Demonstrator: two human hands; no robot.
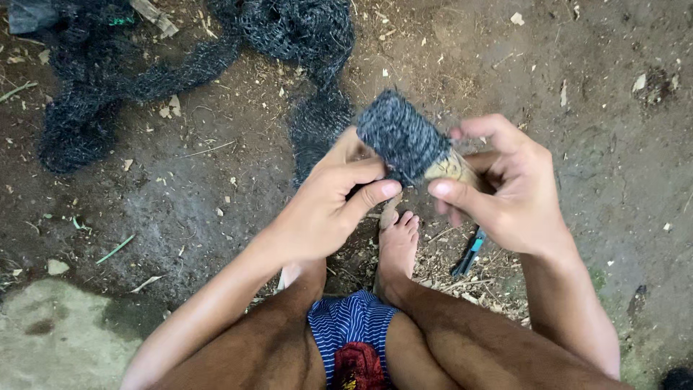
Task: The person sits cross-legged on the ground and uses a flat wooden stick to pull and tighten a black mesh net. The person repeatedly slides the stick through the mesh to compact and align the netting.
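The person sat low over bare, dark ground (216,166), knees spread, one bare foot (398,249) planted between them. Both hands met just above that foot around a pale wooden piece (451,168) whose upper end was wrapped in dark grey netting (401,136). The left hand (325,206) gripped from the left, its fingers (354,173) curled and its thumb pressed up against the lower edge of the wrapped netting. The right hand (509,191) closed on the exposed wooden end, thumb and fingers pinching it from the right. A long tail of the same black net (130,72) trailed away from the bundle and lay heaped across the upper left of the ground. Small pliers with blue handles (469,253) lay on the dirt just under the right hand, beside the foot. Wood chips and dry scraps were scattered around
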